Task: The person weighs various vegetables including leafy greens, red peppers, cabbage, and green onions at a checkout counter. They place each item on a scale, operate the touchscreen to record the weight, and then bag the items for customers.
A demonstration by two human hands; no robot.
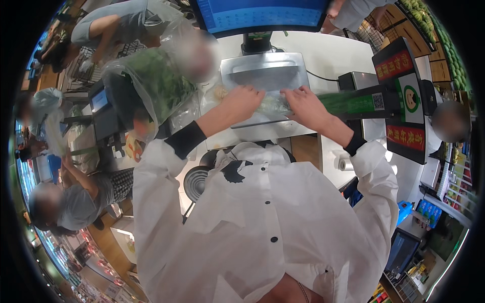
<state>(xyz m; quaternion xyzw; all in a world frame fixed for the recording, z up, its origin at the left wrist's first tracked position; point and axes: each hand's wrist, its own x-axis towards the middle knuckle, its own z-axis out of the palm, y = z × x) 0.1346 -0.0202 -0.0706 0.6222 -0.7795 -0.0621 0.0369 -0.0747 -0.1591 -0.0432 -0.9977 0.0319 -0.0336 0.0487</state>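
Note:
A clear plastic bag [271, 106] with pale green contents lies on the metal scale [261, 58] before me. My left hand [243, 101] has its curled fingers at the bag's left side, the thumb hidden under the palm. From the right, my right hand [306, 103] grips the bag's other side, with its thumb low against the plastic. A small tan item [220, 92], too blurred to name, shows just beyond my left wrist.
A screen [265, 13] with an on-screen keyboard stands behind the scale. Leafy greens in a large clear bag [151, 81] are at left, near a customer. A sign stand [405, 94] with writing rises at right. Rolls [345, 164] lie on the counter beside my right forearm.

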